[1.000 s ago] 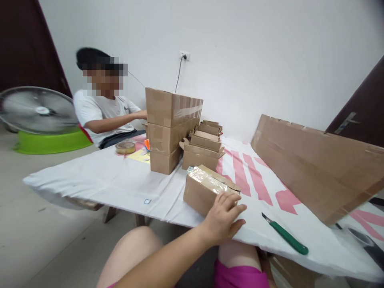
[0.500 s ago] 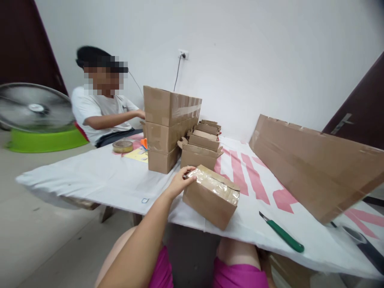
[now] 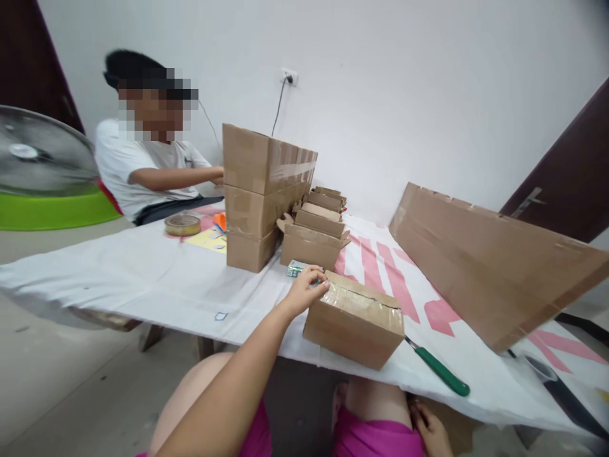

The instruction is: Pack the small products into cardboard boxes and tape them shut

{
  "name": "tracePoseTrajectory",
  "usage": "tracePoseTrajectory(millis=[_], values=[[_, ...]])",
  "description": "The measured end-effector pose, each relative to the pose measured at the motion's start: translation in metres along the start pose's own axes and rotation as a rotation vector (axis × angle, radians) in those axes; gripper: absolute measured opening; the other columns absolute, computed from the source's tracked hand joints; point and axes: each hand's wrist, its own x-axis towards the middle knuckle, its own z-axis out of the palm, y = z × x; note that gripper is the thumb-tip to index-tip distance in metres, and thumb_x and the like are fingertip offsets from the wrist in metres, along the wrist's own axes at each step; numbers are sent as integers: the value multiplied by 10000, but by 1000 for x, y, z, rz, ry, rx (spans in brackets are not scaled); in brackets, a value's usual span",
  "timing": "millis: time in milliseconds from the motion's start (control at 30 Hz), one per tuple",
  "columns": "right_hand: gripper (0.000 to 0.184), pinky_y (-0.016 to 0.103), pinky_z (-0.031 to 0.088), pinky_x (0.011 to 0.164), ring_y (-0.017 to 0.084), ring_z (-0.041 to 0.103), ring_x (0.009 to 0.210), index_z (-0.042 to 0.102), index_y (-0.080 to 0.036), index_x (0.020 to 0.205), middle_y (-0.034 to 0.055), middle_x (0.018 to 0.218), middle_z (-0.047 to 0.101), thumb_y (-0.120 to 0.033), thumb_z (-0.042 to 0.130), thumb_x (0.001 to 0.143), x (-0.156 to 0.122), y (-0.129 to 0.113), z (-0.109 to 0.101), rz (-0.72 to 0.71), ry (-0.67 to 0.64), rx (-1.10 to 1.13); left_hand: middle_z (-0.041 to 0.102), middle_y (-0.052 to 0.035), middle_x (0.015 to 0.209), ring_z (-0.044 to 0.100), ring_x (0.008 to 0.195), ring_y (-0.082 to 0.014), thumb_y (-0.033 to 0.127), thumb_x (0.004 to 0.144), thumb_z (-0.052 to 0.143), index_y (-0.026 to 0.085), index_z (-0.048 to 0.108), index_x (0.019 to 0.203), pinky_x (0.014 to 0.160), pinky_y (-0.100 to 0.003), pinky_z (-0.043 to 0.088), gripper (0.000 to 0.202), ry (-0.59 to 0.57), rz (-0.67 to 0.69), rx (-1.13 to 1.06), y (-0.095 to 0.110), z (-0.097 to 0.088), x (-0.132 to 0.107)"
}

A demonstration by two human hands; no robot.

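Note:
My left hand point(image 3: 307, 289) reaches over the table edge, fingers curled on the near-left top corner of a small taped cardboard box point(image 3: 354, 320). The box lies at the front edge of the white cloth-covered table point(image 3: 143, 279), its right end touching the blade of a green-handled knife point(image 3: 440, 371). A small green-and-white packet point(image 3: 295, 268) lies just behind my fingers. Below the table edge, my right hand point(image 3: 431, 429) rests low on my thigh, fingers loosely spread and holding nothing.
Stacked taped boxes point(image 3: 259, 197) and several open small boxes point(image 3: 314, 231) stand mid-table. A long flat cardboard sheet point(image 3: 490, 266) leans at the right. A tape roll point(image 3: 183, 224) lies near a seated person point(image 3: 143, 171). A fan point(image 3: 38, 155) stands at the left.
My left hand went from the box's near end to its far-left corner. The box has swung and slid right against the knife. My right hand has come into view below.

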Motion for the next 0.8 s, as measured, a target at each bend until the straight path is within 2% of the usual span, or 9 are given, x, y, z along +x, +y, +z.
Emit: tracePoseTrajectory(millis=[67, 133, 233, 333, 400, 467, 633, 733, 800], values=[[322, 280, 537, 488, 189, 638, 568, 700, -251, 751, 7, 683, 668, -496, 517, 852, 8, 10, -1, -19, -128, 54, 560, -91, 1225, 523, 1170, -232, 248, 748, 593, 178, 628, 765, 957, -330, 434, 79, 3, -34, -78, -1, 4, 3], [251, 283, 525, 453, 210, 627, 493, 706, -288, 688, -6, 579, 646, -464, 566, 799, 16, 10, -13, -51, -212, 85, 536, -95, 1300, 499, 1224, -245, 238, 748, 583, 174, 627, 771, 1019, -354, 395, 81, -11, -53, -150, -1, 7, 4], [182, 325, 558, 621, 232, 673, 666, 712, -273, 776, 35, 729, 697, -382, 571, 811, 41, -5, -34, -134, -110, 33, 535, -103, 1322, 500, 1231, -258, 245, 745, 574, 171, 611, 739, 1056, -382, 359, 83, -53, -82, -222, -2, 11, 6], [238, 419, 520, 842, 274, 646, 926, 701, -230, 895, 94, 940, 701, -397, 545, 825, 78, -14, -37, -210, -44, -86, 529, -107, 1322, 496, 1234, -261, 248, 740, 565, 171, 592, 734, 1039, -382, 372, 82, -82, -86, -269, -4, 12, 8], [325, 459, 473, 924, 287, 603, 1032, 689, -202, 1007, 112, 1051, 684, -412, 524, 822, 100, -9, -29, -212, -110, -199, 526, -111, 1315, 494, 1231, -263, 252, 739, 563, 170, 587, 753, 1033, -388, 374, 87, -86, -66, -273, -6, 12, 8], [364, 459, 461, 935, 282, 594, 1037, 679, -190, 1065, 113, 1088, 673, -382, 491, 819, 113, 4, -19, -179, -223, -306, 523, -116, 1307, 489, 1229, -268, 261, 743, 561, 169, 585, 771, 1038, -401, 363, 100, -88, -36, -262, -9, 12, 7], [417, 403, 456, 930, 257, 598, 1007, 646, -163, 1148, 121, 1124, 650, -236, 405, 816, 125, 30, -4, -145, -425, -445, 524, -107, 1270, 477, 1223, -264, 242, 748, 531, 175, 570, 791, 1056, -415, 342, 89, -86, 41, -264, -15, 14, 5], [446, 390, 440, 961, 262, 596, 1049, 615, -119, 1186, 135, 1136, 652, -228, 397, 813, 138, 30, -5, -140, -530, -435, 524, -101, 1257, 469, 1224, -260, 229, 749, 518, 176, 562, 797, 1068, -415, 328, 84, -78, 62, -261, -18, 15, 4], [458, 386, 452, 948, 258, 604, 1060, 595, -115, 1201, 138, 1145, 652, -227, 380, 812, 155, 21, -10, -96, -534, -416, 524, -103, 1250, 467, 1223, -261, 227, 750, 515, 176, 560, 797, 1071, -416, 322, 83, -71, 70, -266, -19, 16, 4]])
